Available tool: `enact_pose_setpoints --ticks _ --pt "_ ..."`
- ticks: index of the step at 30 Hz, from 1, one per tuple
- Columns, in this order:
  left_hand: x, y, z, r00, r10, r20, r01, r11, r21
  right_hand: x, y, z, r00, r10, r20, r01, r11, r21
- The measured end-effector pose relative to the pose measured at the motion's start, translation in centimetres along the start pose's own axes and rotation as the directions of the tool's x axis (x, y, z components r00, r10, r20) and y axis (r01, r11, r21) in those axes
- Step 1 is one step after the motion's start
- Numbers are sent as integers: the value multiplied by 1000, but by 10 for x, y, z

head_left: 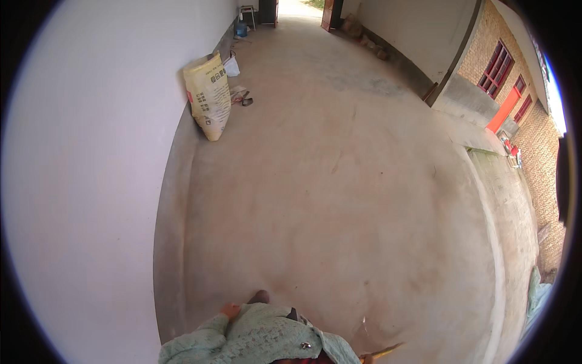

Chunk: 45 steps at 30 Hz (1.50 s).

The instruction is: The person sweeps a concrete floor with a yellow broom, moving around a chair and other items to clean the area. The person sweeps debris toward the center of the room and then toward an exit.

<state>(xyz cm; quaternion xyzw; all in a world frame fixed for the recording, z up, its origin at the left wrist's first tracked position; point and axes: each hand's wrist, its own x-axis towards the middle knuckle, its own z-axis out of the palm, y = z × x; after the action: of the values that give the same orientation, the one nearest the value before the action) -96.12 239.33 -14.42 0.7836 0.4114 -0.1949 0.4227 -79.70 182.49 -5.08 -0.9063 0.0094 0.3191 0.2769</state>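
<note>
Yellow and slender, a stick [387,350] juts over the concrete floor [339,212], its near part in my closed right grip [367,359]; my left grip [230,310] hangs beside my green top [267,330], open or curled I cannot tell. The stick looks light and stiff, best held around its shaft.

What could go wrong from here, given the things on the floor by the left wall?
The pale yellow sack stands beside the left wall; it might tip if brushed in passing. Small dark items lie on the floor near it and could catch a foot. The yellow stick at the right hand points outward and might knock something nearby.
</note>
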Motion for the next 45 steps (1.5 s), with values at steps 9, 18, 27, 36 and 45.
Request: enact_pose_setpoints --ticks 9,18,27,36,45 --pt "-43 -28 -1 999 6 -54 -6 1000 -7 62 -45 70 875 -464 -141 477 876 78" --pt "-62 -40 4 947 211 242 -321 642 696 146 -205 53 914 -323 245 -302 -140 943" --pt "-11 -95 20 964 229 138 -260 924 281 176 -234 4 875 -342 343 -468 -410 783" --pt "-5 -23 24 945 140 296 -293 766 573 30 -99 -56 952 119 -283 255 209 944" --pt "-28 53 27 991 69 112 -92 971 219 -42 5 -53 733 520 -439 245 400 883"
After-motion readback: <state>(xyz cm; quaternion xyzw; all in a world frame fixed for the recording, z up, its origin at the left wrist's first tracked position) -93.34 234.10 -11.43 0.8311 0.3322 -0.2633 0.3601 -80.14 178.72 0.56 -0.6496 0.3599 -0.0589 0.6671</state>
